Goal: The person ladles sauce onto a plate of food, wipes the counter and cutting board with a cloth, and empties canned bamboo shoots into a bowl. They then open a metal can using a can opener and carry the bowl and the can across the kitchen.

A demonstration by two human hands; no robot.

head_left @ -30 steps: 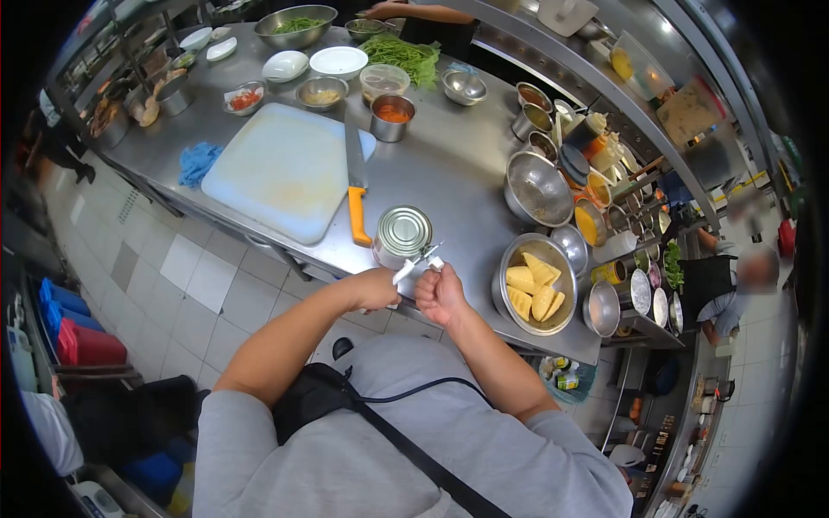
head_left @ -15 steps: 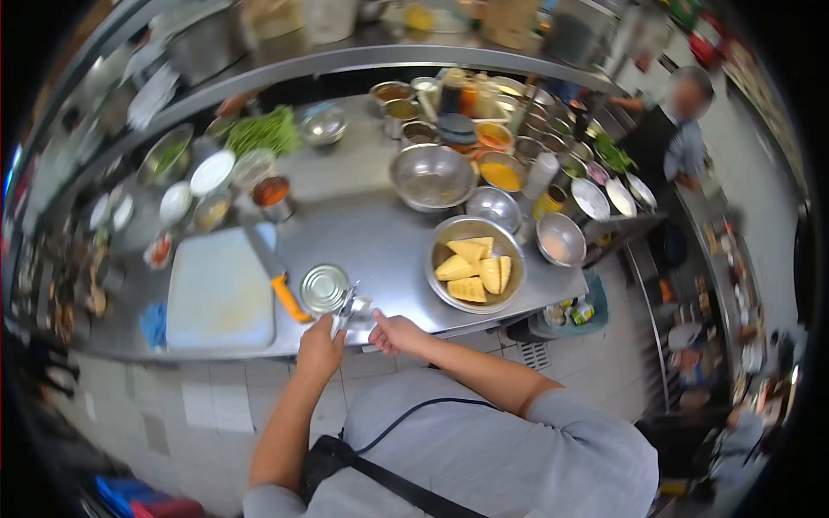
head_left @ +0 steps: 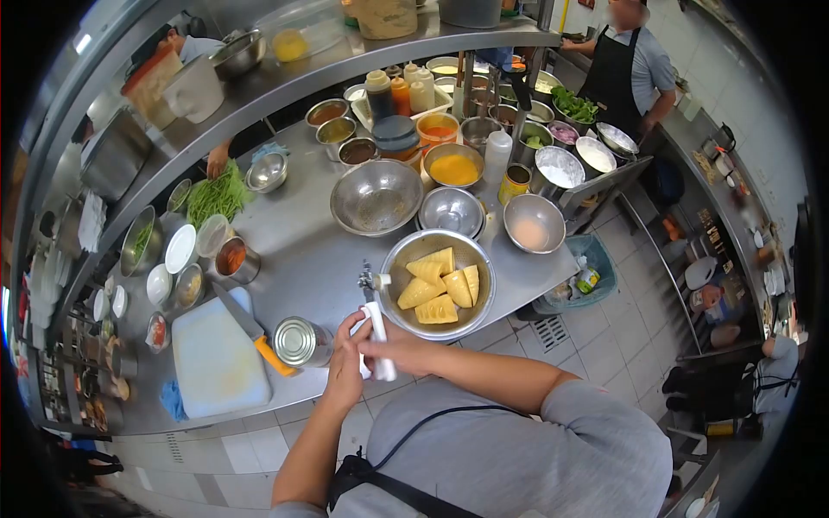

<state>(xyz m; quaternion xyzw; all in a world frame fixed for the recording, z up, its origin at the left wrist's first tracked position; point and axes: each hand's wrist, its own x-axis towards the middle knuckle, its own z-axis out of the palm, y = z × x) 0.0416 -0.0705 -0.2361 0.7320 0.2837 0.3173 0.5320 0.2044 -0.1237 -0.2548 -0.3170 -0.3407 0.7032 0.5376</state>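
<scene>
Near the counter's front edge, my left hand (head_left: 344,369) is closed around a can opener with white handles (head_left: 380,344). The opener's metal head (head_left: 370,278) points away from me. My right hand (head_left: 399,349), slightly blurred, is closed at the same handles; its fingers are partly hidden. Left of my hands an upright tin can (head_left: 297,341) stands on the counter, apart from the opener. A knife with an orange handle (head_left: 273,356) lies beside the can, its blade on the cutting board. A metal bowl (head_left: 390,293) of yellow bamboo-shoot-like pieces (head_left: 426,292) stands just beyond my right hand.
A white cutting board (head_left: 220,363) lies to the left, beside a blue cloth (head_left: 173,400). Metal bowls (head_left: 376,197), sauce bottles and a pile of green beans (head_left: 216,197) stand farther back. A shelf (head_left: 345,60) crosses above. Co-workers stand at the far right and behind the shelf.
The can opener has come away from the can's rim and moved right, its handles now spread. My right hand has moved in to the handles. The view has shifted.
</scene>
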